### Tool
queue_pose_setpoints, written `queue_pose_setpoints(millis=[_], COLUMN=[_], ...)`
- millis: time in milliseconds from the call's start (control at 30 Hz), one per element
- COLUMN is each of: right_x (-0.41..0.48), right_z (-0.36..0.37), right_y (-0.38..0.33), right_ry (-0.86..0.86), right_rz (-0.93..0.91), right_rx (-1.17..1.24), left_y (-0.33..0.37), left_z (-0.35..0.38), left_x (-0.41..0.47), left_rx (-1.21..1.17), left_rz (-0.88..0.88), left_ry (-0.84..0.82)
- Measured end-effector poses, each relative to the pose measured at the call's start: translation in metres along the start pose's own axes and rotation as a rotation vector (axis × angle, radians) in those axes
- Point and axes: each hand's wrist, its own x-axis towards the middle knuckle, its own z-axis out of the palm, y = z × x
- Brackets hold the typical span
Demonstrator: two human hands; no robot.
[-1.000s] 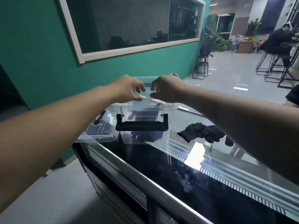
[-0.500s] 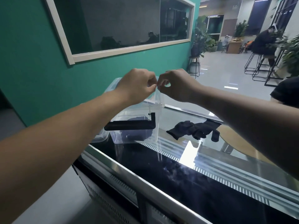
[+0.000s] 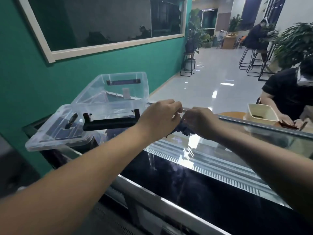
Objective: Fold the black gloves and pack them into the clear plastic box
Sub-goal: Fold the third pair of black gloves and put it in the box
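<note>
head view: left grip (image 3: 160,117) and right grip (image 3: 199,123) meet over the glass table (image 3: 211,187), both with fingers curled round the bunched black gloves (image 3: 183,129) between them. just to their left the clear plastic box (image 3: 118,100) stands open, with its lid (image 3: 50,134) lying against its left side.

No legible text, labels or numbers.
</note>
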Motion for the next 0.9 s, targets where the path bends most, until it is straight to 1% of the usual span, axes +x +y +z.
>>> queue_pose_setpoints(millis=[67, 167, 233, 333, 433, 533, 633, 767, 900], right_x=[-0.013, -0.035, -0.044, -0.051, -0.048, -0.047, -0.046, -0.044, -0.045], right_z=[0.012, 0.027, 0.041, 0.053, 0.052, 0.05, 0.049, 0.047, 0.047], right_y=[0.009, 0.019, 0.023, 0.027, 0.033, 0.037, 0.041, 0.044, 0.045], right_ry=[-0.008, 0.099, 0.134, 0.104, 0.118, 0.083, 0.067, 0.004, -0.03], right_rz=[0.018, 0.081, 0.081, 0.066, 0.077, 0.075, 0.132, 0.21, 0.228], right_rx=[0.007, 0.05, 0.036, 0.062, 0.056, 0.017, 0.036, 0.047, 0.058], left_y=[-0.002, -0.005, -0.01, -0.015, -0.013, -0.014, -0.017, -0.014, -0.008], left_z=[0.022, 0.049, 0.062, 0.077, 0.088, 0.093, 0.093, 0.095, 0.092], left_x=[-0.015, -0.034, -0.044, -0.058, -0.068, -0.07, -0.07, -0.073, -0.088], left_rx=[-0.045, -0.088, -0.122, -0.144, -0.107, -0.063, -0.047, 0.0, 0.005], left_rz=[-0.051, -0.15, -0.209, -0.298, -0.361, -0.389, -0.427, -0.39, -0.357], left_ry=[-0.033, -0.07, -0.068, -0.063, -0.082, -0.082, -0.121, -0.078, -0.04])
